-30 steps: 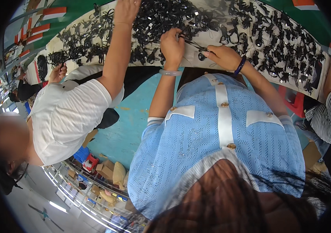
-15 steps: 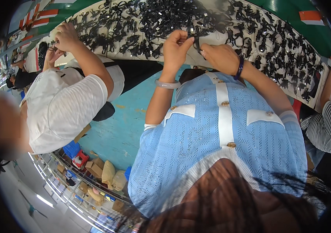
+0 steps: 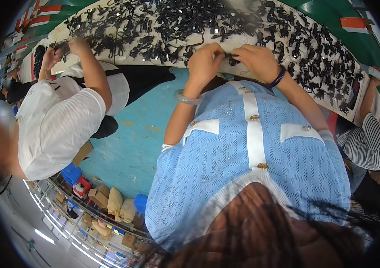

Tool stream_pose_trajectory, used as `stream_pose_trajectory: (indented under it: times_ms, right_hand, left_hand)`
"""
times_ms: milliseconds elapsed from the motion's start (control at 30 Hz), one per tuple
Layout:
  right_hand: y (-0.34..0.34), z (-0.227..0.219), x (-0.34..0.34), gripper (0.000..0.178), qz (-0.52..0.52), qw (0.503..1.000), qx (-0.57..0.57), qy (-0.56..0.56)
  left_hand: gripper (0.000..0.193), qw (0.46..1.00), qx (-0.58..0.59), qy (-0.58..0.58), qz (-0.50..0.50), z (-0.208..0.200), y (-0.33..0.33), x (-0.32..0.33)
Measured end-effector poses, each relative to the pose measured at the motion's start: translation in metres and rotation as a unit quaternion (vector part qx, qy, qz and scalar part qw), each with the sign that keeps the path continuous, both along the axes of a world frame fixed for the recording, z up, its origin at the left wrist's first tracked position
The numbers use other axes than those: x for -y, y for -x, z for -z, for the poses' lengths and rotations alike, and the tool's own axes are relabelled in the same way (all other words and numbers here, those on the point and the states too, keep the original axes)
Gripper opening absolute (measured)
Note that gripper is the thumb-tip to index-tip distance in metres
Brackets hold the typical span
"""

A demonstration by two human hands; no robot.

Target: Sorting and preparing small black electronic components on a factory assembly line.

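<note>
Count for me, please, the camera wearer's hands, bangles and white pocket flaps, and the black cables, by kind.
Hands: 2 (left hand, right hand)
Bangles: 2 (pale bangle, dark bangle)
White pocket flaps: 2 (left flap, right flap)
Black cables: too many to count
Total without cables: 6

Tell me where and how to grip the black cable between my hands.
The black cable is probably best pinched at its two sides with fingertips: left hand from the left, right hand from the right. It shows small in the narrow gap between them, leaving little for a whole-hand grip; its exact loops are unclear.
</note>
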State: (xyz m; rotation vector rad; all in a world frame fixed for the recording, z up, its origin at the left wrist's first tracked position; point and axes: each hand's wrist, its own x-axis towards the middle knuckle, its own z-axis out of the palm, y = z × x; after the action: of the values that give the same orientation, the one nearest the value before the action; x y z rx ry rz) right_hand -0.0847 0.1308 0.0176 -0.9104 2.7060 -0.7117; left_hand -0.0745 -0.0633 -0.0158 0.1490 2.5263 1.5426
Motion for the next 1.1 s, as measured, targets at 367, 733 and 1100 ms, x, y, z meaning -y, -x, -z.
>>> stream_pose_trajectory:
  times_ms: [367, 733, 1100]
  right_hand:
    - [0.011, 0.054, -0.013, 0.024, 0.198, 0.754, 0.436, 0.449]
    - [0.012, 0.049, -0.043, 0.031, 0.317, 0.810, 0.365, 0.331]
    - [0.006, 0.066, -0.059, 0.035, 0.247, 0.946, 0.116, 0.174]
  left_hand:
    - [0.011, 0.801, 0.258, -0.535, -0.066, 0.019, 0.017, -0.021]
    - [0.021, 0.984, -0.164, 0.057, 0.050, 0.025, 0.003, -0.041]
    - [0.033, 0.958, -0.075, 0.215, 0.174, 0.046, -0.018, -0.042]
